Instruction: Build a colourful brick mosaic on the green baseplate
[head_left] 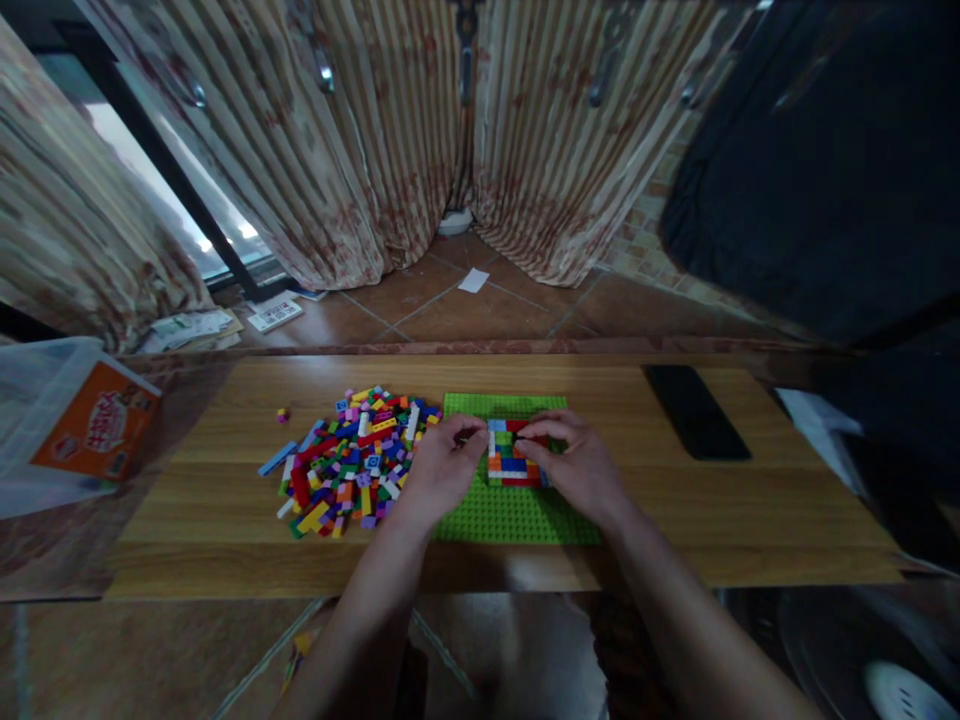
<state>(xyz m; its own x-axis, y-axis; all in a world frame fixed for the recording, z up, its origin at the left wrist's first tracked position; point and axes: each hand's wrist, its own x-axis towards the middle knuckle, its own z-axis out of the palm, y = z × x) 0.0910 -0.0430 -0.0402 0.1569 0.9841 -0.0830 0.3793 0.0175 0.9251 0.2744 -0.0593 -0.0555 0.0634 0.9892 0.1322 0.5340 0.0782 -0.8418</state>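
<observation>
A block of coloured toy bricks (513,465) is built up on the green baseplate (495,520), with white, red, blue, orange and green pieces showing. My left hand (448,462) is at the left side of this block, thumb and fingertips brought together; whatever lies in that pinch is too small to make out. Over the right part of the block is my right hand (570,456), its thumb and forefinger closed near a small dark spot I cannot identify. That hand hides some of the bricks beneath it.
Left of the baseplate spreads a heap of loose bricks (352,465), one small piece (283,414) lying apart. A black phone (696,411) rests on the wooden table (630,560) at right. A clear plastic box (45,400) with an orange label stands beyond the left end.
</observation>
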